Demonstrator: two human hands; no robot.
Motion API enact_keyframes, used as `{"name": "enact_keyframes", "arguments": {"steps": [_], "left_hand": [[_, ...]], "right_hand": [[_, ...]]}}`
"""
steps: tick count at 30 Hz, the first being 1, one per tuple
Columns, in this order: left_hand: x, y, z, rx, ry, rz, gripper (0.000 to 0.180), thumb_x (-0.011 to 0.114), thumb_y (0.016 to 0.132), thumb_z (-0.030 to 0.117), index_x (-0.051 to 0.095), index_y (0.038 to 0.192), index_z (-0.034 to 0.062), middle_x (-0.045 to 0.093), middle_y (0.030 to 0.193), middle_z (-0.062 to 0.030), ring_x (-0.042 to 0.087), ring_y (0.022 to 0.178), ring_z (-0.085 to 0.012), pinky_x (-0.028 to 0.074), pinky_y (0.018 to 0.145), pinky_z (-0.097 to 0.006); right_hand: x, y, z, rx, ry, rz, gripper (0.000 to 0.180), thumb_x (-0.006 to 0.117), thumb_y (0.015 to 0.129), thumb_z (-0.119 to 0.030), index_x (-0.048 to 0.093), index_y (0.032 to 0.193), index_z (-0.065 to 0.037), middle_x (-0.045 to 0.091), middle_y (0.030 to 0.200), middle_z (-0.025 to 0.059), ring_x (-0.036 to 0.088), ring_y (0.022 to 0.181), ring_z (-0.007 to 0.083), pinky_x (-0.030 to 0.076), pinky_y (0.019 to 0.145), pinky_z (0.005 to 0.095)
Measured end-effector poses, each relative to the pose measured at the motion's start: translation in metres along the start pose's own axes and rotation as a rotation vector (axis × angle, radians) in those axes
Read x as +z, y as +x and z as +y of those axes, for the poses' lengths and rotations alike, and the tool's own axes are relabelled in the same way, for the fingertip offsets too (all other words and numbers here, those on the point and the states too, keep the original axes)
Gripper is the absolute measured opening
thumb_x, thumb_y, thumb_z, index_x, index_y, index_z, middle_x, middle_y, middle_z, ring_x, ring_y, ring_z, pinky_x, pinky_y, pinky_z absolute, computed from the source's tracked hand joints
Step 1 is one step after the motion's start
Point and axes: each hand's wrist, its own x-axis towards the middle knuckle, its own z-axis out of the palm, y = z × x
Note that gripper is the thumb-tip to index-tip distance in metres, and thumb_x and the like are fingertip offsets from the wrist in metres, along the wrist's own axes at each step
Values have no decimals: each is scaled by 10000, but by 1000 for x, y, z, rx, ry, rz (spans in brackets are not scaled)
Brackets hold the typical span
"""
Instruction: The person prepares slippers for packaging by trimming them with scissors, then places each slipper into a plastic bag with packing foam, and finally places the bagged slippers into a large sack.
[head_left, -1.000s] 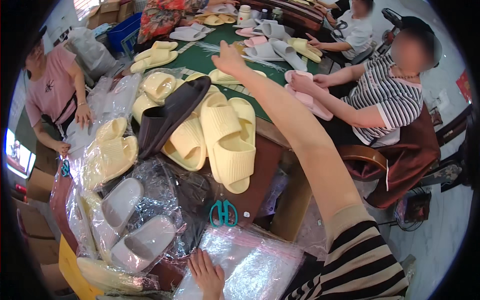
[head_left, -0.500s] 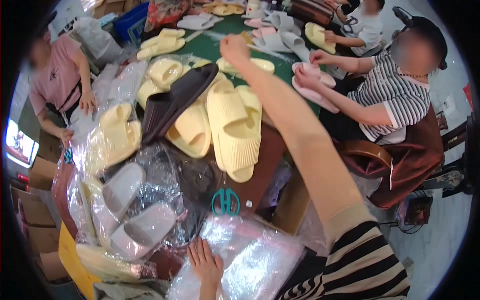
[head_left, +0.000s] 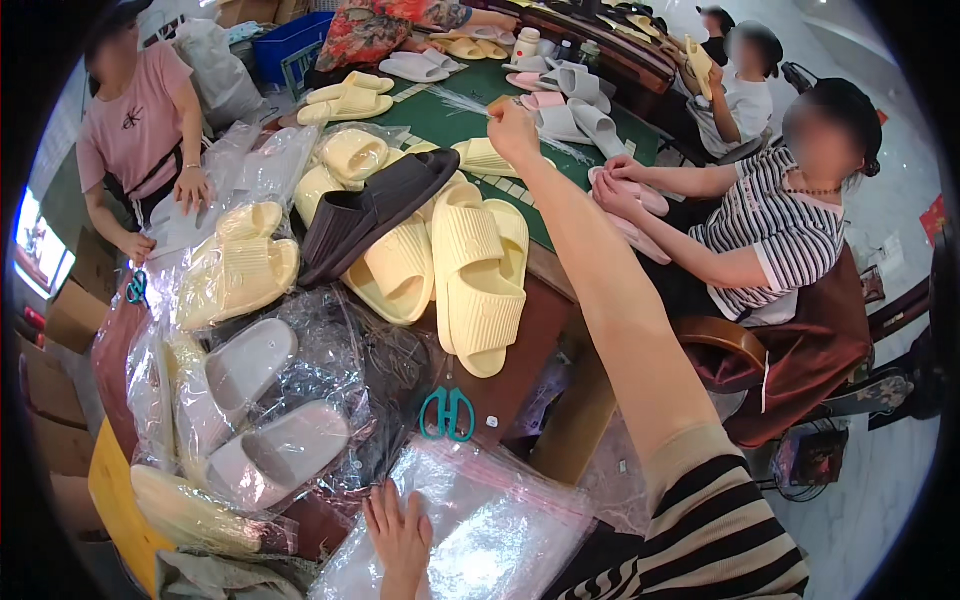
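Observation:
My right arm reaches far across to the green table top. The right hand (head_left: 513,132) is closed there, its fingertips pinched beside a bundle of thin white strands (head_left: 462,103); what it holds, if anything, is too small to make out. My left hand (head_left: 400,530) lies flat with fingers apart on a stack of clear plastic bags (head_left: 500,495) at the near edge. Between the hands, pale yellow slippers (head_left: 484,315) lie piled with one dark brown slipper (head_left: 365,215) across them. Left of my left hand, grey slippers (head_left: 300,445) lie in clear bags.
Teal-handled scissors (head_left: 447,414) lie beyond the bags. A person in pink (head_left: 140,130) stands at the left, hands on clear bags. At the right a person in stripes (head_left: 775,230) handles pink slippers (head_left: 640,235). Grey slippers (head_left: 597,125) and a white bottle (head_left: 527,45) stand farther back.
My right hand has drawn back a little and to the right. My left hand stays flat on the bags. A far person at the right has raised a yellow slipper. The view has shifted slightly.

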Motion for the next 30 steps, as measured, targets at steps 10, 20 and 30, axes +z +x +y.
{"name": "enact_keyframes", "arguments": {"steps": [10,20,30], "left_hand": [[-15,5,13,53,297,180,396,625,840,279,602,1214,151,435,1402,-202,329,1378,-407,160,1126,-672],[-11,-1,20,63,253,288,619,747,765,194,496,1316,62,510,1221,-134,479,1204,-315,307,1078,-540],[-5,-15,25,-18,263,281,312,634,920,308,667,1160,112,618,970,-108,576,869,-315,444,790,-480]], "right_hand": [[-9,-4,16,-165,33,-42,180,593,844,-143,708,979,-116,654,1056,164,628,1005,364,510,870,463],[-28,-24,49,-195,71,-3,141,616,813,-118,699,921,-82,626,1018,192,599,1017,377,485,900,467],[-13,-70,5,-231,177,-180,139,631,833,-108,701,947,-71,595,1078,196,609,1009,375,492,896,444]]}}
